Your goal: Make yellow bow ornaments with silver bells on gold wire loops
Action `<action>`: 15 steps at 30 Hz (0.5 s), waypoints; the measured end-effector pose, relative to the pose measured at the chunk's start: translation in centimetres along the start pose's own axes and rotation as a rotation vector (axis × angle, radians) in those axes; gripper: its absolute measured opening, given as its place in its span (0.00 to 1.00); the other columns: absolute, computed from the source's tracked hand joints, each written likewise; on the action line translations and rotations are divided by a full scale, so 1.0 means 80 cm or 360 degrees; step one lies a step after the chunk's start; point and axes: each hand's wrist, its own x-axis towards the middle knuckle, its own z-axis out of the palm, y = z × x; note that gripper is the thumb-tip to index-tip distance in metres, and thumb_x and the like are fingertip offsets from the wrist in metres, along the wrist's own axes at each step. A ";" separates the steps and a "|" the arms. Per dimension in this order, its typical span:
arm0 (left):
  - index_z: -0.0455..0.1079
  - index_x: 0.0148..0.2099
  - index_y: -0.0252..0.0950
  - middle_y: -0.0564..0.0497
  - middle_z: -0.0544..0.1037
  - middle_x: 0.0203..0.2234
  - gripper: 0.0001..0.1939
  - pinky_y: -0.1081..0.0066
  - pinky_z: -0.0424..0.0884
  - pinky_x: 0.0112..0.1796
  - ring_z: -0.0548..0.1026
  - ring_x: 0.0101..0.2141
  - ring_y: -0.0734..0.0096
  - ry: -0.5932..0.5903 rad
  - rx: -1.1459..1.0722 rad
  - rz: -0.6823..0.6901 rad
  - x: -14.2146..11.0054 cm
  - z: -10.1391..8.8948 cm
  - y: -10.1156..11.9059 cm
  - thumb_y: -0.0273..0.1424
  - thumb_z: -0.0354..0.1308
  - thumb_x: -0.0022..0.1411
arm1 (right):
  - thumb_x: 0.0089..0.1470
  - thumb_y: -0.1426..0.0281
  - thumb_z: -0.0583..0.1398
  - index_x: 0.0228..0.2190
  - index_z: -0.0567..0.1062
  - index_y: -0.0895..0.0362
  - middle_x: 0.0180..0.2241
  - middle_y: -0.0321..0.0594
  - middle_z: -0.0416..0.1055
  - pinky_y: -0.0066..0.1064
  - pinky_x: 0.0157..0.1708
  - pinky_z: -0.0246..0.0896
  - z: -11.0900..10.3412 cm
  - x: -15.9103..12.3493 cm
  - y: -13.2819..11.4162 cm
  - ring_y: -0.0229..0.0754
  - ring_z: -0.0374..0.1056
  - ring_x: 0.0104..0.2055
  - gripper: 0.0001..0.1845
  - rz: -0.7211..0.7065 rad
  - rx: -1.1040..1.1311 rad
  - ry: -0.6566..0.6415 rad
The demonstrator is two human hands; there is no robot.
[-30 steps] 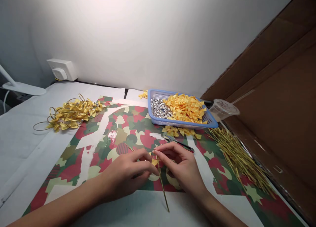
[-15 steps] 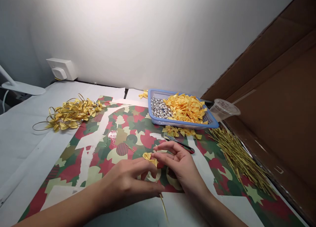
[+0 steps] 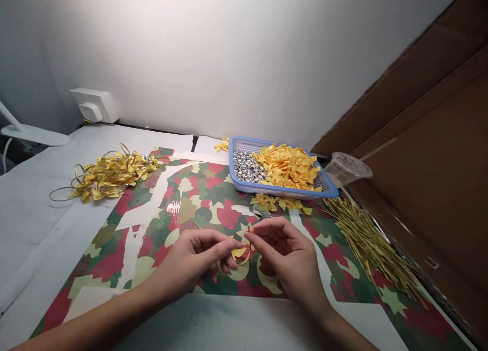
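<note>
Head view: curled the wire (image 3: 250, 241) up from an earlier straight hang, pinched the yellow bow (image 3: 238, 253) in the left hand (image 3: 198, 257) and nipped the wire in the right hand (image 3: 292, 249), just above the patterned paper (image 3: 160, 249), suggesting bending under way

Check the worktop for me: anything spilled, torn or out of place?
Two things look odd. Some yellow bows lie in front of the blue basket, outside it, while most are heaped inside. Ragged white patches interrupt the patterned sheet on the left, as if it were torn.
</note>
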 end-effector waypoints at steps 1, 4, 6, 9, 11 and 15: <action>0.76 0.32 0.34 0.53 0.77 0.22 0.16 0.81 0.61 0.18 0.66 0.17 0.82 -0.0010 -0.0042 -0.0059 0.001 -0.001 0.001 0.43 0.59 0.59 | 0.46 0.69 0.67 0.26 0.76 0.55 0.25 0.36 0.76 0.28 0.26 0.73 0.000 -0.002 0.001 0.41 0.75 0.28 0.05 -0.0114 -0.0079 -0.0019; 0.75 0.32 0.34 0.57 0.73 0.18 0.17 0.81 0.62 0.19 0.66 0.16 0.83 -0.0056 -0.0082 -0.0143 0.003 -0.002 0.001 0.45 0.60 0.57 | 0.51 0.75 0.63 0.28 0.78 0.54 0.27 0.37 0.77 0.28 0.28 0.73 -0.003 -0.005 0.004 0.40 0.74 0.29 0.04 -0.0472 -0.0294 -0.0091; 0.74 0.29 0.34 0.58 0.71 0.16 0.18 0.80 0.59 0.18 0.65 0.15 0.83 -0.0062 -0.0052 -0.0200 0.004 -0.002 0.001 0.45 0.60 0.55 | 0.53 0.77 0.62 0.31 0.78 0.53 0.28 0.36 0.77 0.28 0.29 0.72 -0.006 -0.006 0.006 0.38 0.73 0.29 0.07 -0.0675 -0.0399 -0.0140; 0.74 0.28 0.34 0.58 0.72 0.17 0.15 0.80 0.58 0.17 0.66 0.15 0.82 -0.0079 0.0005 -0.0264 0.004 -0.003 0.003 0.42 0.61 0.54 | 0.53 0.82 0.61 0.37 0.76 0.53 0.30 0.36 0.78 0.27 0.31 0.72 -0.010 -0.005 0.006 0.37 0.74 0.30 0.13 -0.0945 -0.0494 -0.0219; 0.75 0.28 0.34 0.57 0.73 0.18 0.13 0.79 0.60 0.19 0.67 0.15 0.82 -0.0119 -0.0009 -0.0260 0.006 -0.004 0.003 0.39 0.60 0.53 | 0.51 0.85 0.61 0.39 0.75 0.54 0.31 0.37 0.78 0.27 0.34 0.72 -0.012 -0.003 0.005 0.38 0.75 0.32 0.16 -0.1127 -0.0540 -0.0293; 0.74 0.25 0.34 0.57 0.75 0.19 0.09 0.79 0.64 0.21 0.70 0.17 0.81 -0.0199 -0.0100 -0.0282 0.009 -0.008 0.000 0.33 0.58 0.53 | 0.50 0.87 0.60 0.41 0.73 0.56 0.33 0.42 0.79 0.27 0.37 0.73 -0.011 0.001 0.005 0.39 0.76 0.35 0.19 -0.1323 -0.0545 -0.0501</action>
